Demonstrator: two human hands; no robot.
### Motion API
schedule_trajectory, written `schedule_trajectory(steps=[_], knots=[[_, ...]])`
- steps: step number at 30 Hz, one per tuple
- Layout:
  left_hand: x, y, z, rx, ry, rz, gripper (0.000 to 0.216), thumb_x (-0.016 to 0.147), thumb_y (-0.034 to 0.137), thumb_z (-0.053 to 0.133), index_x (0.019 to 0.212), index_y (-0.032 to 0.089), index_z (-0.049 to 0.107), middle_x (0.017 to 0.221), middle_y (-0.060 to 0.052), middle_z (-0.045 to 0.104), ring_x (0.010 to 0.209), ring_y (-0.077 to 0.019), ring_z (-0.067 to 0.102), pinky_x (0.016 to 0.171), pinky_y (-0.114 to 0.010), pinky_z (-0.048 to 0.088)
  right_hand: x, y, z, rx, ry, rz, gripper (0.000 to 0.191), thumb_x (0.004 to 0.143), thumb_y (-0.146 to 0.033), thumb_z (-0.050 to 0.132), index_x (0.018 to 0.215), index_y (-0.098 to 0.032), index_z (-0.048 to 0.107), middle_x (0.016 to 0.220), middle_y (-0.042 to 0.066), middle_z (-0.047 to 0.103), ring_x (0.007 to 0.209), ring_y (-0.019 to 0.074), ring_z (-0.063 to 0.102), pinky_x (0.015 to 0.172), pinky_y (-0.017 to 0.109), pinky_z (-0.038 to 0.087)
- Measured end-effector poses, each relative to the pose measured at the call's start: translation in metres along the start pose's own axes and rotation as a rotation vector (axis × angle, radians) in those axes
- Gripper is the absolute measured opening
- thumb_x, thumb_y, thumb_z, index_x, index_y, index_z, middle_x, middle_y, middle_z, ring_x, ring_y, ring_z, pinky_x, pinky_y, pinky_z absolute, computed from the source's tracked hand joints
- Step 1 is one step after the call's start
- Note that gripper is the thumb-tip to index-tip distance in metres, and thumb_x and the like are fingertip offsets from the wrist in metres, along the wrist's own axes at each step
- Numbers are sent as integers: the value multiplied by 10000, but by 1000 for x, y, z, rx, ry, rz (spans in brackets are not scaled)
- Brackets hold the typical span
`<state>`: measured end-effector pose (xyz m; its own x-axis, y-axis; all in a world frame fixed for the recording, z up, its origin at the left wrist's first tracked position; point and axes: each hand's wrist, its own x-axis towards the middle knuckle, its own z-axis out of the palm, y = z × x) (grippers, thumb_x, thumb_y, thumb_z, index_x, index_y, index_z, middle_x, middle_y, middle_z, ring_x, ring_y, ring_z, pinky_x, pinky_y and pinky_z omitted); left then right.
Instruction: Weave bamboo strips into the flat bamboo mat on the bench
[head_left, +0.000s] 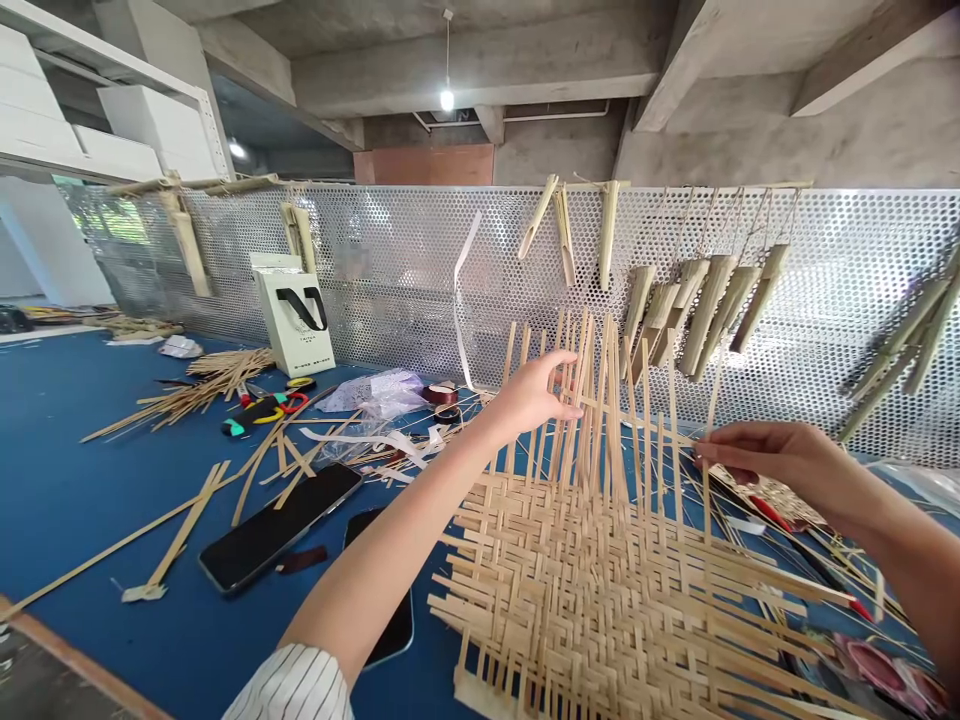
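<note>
A woven bamboo mat lies on the table in front of me, its pale strips crossing in a tight pattern. Along its far edge, loose bamboo strips stand upward, several of them bunched together. My left hand reaches over the mat, thumb and fingers curled around some of these raised strips; part of the fingers is hidden behind them. A weaving strip runs crosswise among the uprights. At the right, my right hand pinches a thin upright bamboo strip between thumb and fingers.
On the blue table are a black phone, pliers, a heap of strips, crumpled plastic and a white bag. A second device lies under my left forearm. Bamboo tubes hang on the perforated metal screen.
</note>
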<state>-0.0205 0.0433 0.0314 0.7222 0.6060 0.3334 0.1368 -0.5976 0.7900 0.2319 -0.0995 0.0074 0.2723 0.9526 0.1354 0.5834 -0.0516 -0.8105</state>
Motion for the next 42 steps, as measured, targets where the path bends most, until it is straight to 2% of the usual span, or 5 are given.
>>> schedule_trajectory(steps=[7, 12, 20, 32, 42], knots=[[0, -3, 5, 76, 115, 56, 1090, 612, 125, 710, 1354, 345, -57, 885, -20, 563, 535, -90, 503, 587, -288, 440, 0, 5, -1, 5, -11, -9, 293, 582, -473, 709, 746, -230, 722, 711, 43, 643, 545, 112, 482, 513, 235, 421], [-3, 0, 9, 109, 174, 74, 1169, 589, 125, 717, 1331, 322, -165, 868, -20, 546, 535, -95, 485, 570, -281, 441, 3, 8, 0, 30, -9, -11, 273, 585, -463, 714, 718, -224, 714, 720, 50, 642, 567, 128, 492, 525, 254, 426], [-6, 4, 7, 161, 66, 109, 841, 668, 101, 592, 1327, 312, 113, 972, -60, 492, 532, -76, 480, 574, -265, 443, 2, 5, 2, 39, -36, -4, 273, 602, -466, 706, 727, -223, 713, 697, 38, 629, 547, 112, 478, 517, 241, 405], [2, -7, 7, 103, 82, 53, 842, 644, 100, 614, 1274, 268, 82, 926, -41, 486, 522, -81, 536, 536, -251, 433, 5, 11, 1, 22, -37, -31, 258, 624, -443, 697, 744, -216, 716, 699, 42, 626, 551, 120, 494, 519, 249, 412], [4, -5, 3, 57, 85, -39, 239, 626, 143, 648, 827, 152, 519, 983, -51, 549, 634, -84, 557, 591, -231, 440, 9, 20, 0, 36, -53, -37, 254, 617, -427, 707, 754, -213, 719, 705, 46, 637, 567, 126, 507, 533, 245, 445]])
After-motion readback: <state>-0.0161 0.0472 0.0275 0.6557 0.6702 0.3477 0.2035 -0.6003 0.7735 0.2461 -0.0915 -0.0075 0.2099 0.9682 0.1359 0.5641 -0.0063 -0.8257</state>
